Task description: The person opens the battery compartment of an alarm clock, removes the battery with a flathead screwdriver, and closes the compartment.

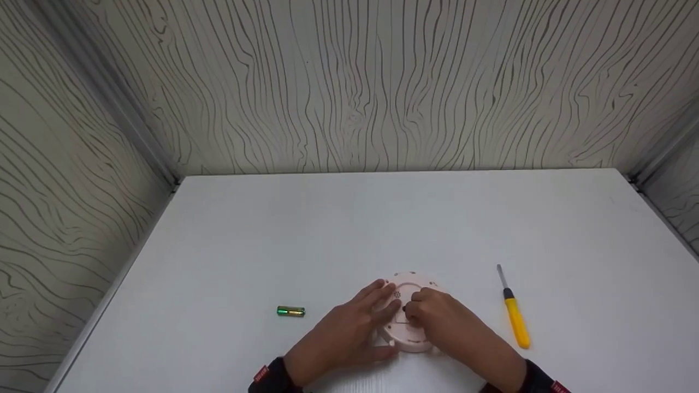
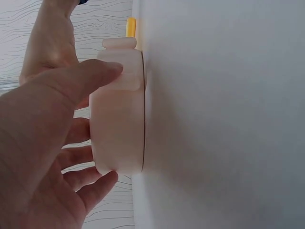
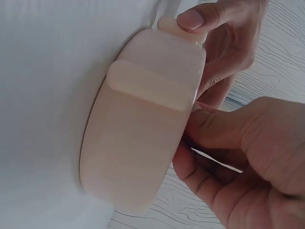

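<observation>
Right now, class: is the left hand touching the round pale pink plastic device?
Touching: in the left wrist view, the left hand rests its thumb on the round pale pink plastic device.

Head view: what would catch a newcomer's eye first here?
Both hands, the left hand and right hand, meet on a round pink device near the front edge of the white table. A yellow-handled screwdriver lies to its right, and a green battery lies apart on its left.
</observation>
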A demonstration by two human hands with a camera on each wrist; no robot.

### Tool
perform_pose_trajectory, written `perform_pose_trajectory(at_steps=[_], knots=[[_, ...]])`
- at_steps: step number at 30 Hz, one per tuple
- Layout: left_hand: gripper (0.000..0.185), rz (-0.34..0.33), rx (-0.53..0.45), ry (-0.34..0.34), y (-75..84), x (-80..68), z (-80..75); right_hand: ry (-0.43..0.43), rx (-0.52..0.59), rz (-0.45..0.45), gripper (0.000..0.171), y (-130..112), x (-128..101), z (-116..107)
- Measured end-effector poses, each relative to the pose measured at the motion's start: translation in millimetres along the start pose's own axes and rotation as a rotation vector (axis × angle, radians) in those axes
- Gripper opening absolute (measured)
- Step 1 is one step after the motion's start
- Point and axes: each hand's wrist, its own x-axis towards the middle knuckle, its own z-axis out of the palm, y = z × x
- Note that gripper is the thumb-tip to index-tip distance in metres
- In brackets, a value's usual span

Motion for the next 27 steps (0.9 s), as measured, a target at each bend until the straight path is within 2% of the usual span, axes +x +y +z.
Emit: perform_pose_trajectory(at_steps=[9, 16, 27], knots=[[0.067, 0.021, 0.011, 0.014, -1.5, 1.4, 1.3, 0.003, 0.141, 0.016, 0.021, 9.9, 1.4, 3.0], [0.069, 0.007, -0.01, 0.017, -2.0, 1.3, 2.8, 0.034, 0.138, -0.045, 0.021, 9.0, 1.7, 3.5], [0.069, -0.012, -0.012, -0.013, -2.7, 1.8, 2.8, -0.002, 0.17, -0.029, 0.032, 9.4, 2.6, 4.1]])
